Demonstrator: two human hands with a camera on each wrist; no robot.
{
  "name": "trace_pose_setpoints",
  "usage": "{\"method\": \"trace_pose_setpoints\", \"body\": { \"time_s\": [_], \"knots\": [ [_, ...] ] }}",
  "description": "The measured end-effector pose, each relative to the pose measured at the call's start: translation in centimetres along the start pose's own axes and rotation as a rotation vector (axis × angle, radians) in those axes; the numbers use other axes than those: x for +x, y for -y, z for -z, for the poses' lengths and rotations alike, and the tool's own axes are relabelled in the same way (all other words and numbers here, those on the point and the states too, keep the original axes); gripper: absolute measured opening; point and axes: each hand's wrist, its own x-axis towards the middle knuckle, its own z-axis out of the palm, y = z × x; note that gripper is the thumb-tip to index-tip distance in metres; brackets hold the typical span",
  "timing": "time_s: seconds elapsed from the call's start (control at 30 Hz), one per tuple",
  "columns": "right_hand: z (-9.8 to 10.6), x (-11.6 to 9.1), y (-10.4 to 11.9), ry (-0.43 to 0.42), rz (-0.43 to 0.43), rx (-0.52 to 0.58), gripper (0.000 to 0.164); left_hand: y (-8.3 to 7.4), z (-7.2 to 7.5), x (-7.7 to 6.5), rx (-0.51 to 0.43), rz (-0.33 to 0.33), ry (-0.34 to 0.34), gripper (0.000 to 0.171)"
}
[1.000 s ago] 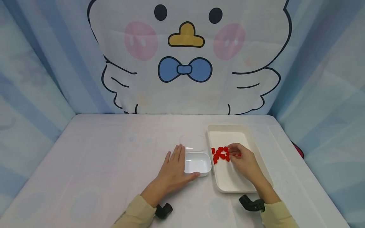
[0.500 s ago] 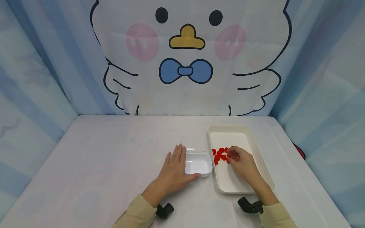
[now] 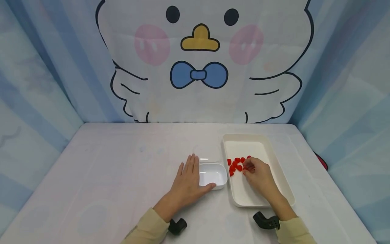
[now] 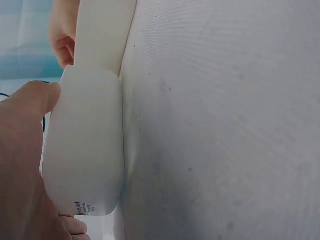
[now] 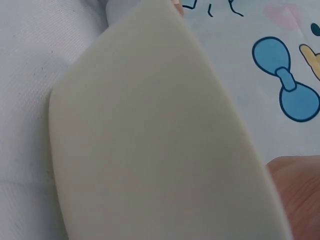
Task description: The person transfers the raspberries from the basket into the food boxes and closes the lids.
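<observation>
My left hand (image 3: 187,184) lies with straight fingers along the left side of a small white box (image 3: 213,176), its thumb spread at the near rim. In the left wrist view that thumb touches the top edge of the box, whose outer wall (image 4: 87,140) bears small dark print. Over a cream tray (image 3: 243,196) on the right, my right hand (image 3: 260,174) pinches a small red piece, mostly covered by the fingertips. Several like red pieces (image 3: 234,163) lie loose by the tray's left wall. The tray's outer wall (image 5: 150,130) fills most of the right wrist view.
A clear plastic lid (image 3: 210,160) lies just behind the white box, its outline faint. Box and tray stand side by side on the white-covered table (image 3: 106,176). A printed curtain (image 3: 198,101) hangs behind the table's far edge.
My right hand has drawn slightly toward me, with its fingertips closing at a red piece. More red pieces show behind the fingers now. My left hand stays by the white box.
</observation>
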Motion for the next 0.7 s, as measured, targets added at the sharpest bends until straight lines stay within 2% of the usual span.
{"method": "trace_pose_setpoints", "body": {
  "time_s": [0.27,0.7],
  "knots": [
    [0.12,-0.05,0.07,-0.010,0.000,-0.025,0.016,-0.10,-0.29,0.13,0.001,0.000,-0.015,0.109],
    [0.31,-0.24,0.02,0.016,-0.074,0.029,0.018,-0.04,-0.48,0.19,-0.003,-0.011,-0.020,0.108]
  ]
}}
